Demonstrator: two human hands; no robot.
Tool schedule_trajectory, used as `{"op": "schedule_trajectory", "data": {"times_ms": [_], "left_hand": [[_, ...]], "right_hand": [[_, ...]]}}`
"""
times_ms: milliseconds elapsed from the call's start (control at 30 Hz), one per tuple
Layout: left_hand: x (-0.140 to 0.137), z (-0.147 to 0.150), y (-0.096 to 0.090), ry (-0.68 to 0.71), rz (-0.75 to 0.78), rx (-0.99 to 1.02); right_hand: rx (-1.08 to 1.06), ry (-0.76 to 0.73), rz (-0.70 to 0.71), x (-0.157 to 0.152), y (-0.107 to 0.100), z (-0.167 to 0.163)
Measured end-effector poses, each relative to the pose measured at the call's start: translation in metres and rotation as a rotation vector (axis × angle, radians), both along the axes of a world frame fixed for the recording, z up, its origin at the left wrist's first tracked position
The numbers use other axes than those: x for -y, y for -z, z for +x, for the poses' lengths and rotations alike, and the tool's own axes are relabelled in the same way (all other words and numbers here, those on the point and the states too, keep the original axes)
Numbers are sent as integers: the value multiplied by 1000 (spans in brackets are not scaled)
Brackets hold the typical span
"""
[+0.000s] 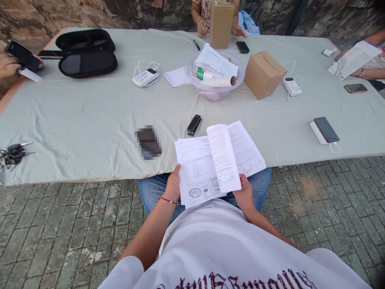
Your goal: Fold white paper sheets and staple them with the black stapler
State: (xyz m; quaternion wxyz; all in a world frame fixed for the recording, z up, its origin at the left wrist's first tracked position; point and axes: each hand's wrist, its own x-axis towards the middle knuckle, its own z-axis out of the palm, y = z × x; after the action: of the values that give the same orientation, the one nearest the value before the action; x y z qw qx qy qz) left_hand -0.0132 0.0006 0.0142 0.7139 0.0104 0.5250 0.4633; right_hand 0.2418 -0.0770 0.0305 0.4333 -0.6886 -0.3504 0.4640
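Printed sheets of paper (195, 160) rest partly on the table edge and partly over my lap. My left hand (173, 184) grips their left edge, thumb on top. My right hand (245, 194) pinches the lower corner of a curled sheet (224, 160), which stands lifted across the middle of the papers. Under it to the right, another printed page (246, 146) lies flat. Oval and round stamp marks show near the bottom of the left page. Just beyond the papers lies a black stapler (194, 125). A blurred dark object (148, 142) is left of them.
A plastic basin (215, 94) holds papers and a roll, beside a cardboard box (264, 76). Another person steadies a tall box (221, 26); people at both sides hold things. Keys (13, 154), a black case (87, 64), power banks (146, 77) and phones (326, 129) lie about.
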Motion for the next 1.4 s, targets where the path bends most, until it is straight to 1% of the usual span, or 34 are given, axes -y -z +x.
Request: {"op": "schedule_trajectory", "data": {"times_ms": [67, 100, 167, 233, 267, 333, 400, 467, 500, 567, 633, 667, 700, 767, 900, 1000, 1033, 1100, 1200, 1267, 1333, 1400], "left_hand": [[0, -1, 3, -17, -23, -40], [1, -1, 4, -35, -48, -90], [1, 0, 5, -62, -99, -191], [1, 3, 3, -68, -106, -218], [1, 5, 0, -65, -78, -189], [2, 9, -8, -49, 26, -79], [4, 12, -15, -13, 134, 13], [5, 13, -20, 33, 191, 10], [6, 13, -22, 51, 193, -27], [7, 12, -21, 72, 172, -111], [7, 10, -19, 77, 143, -153], [6, 9, -18, 78, 130, -157], [6, 7, -17, 77, 119, -157], [5, 3, -16, 79, 98, -151], [4, -6, -16, 114, 58, -120], [8, -10, -15, 126, 44, -104], [9, -11, -15, 123, 48, -96], [12, -11, -14, 118, 60, -78], [13, -8, -15, 127, 59, -67], [12, -5, -18, 131, 51, -66], [9, -2, -21, 134, 50, -60], [6, 1, -23, 147, 53, -47]], "right_hand": [[205, -81, 12, 6, -1, -4], [272, -111, 15, 9, -3, -4], [328, -184, -1, 11, -6, -4], [324, -230, -20, 12, -9, -3], [316, -244, -30, 12, -9, -3], [283, -266, -54, 13, -9, -4], [201, -313, -101, 15, -7, -2], [46, -319, -190, 18, -3, 4], [-52, -270, -247, 19, -1, 10], [-239, -62, -348, 21, 5, 25], [-372, 172, -386, 19, 12, 42], [-417, 248, -381, 17, 15, 49], [-448, 300, -364, 13, 18, 55], [-490, 356, -316, 3, 23, 62], [-542, 402, -227, -20, 25, 64], [-570, 386, -173, -32, 15, 71], [-562, 394, -133, -36, 10, 76], [-512, 454, -38, -43, -3, 87], [-395, 560, 85, -56, -24, 101], [-280, 551, 194, -64, -39, 104], [-59, 453, 317, -70, -55, 99], [275, 223, 391, -73, -74, 88]]}}
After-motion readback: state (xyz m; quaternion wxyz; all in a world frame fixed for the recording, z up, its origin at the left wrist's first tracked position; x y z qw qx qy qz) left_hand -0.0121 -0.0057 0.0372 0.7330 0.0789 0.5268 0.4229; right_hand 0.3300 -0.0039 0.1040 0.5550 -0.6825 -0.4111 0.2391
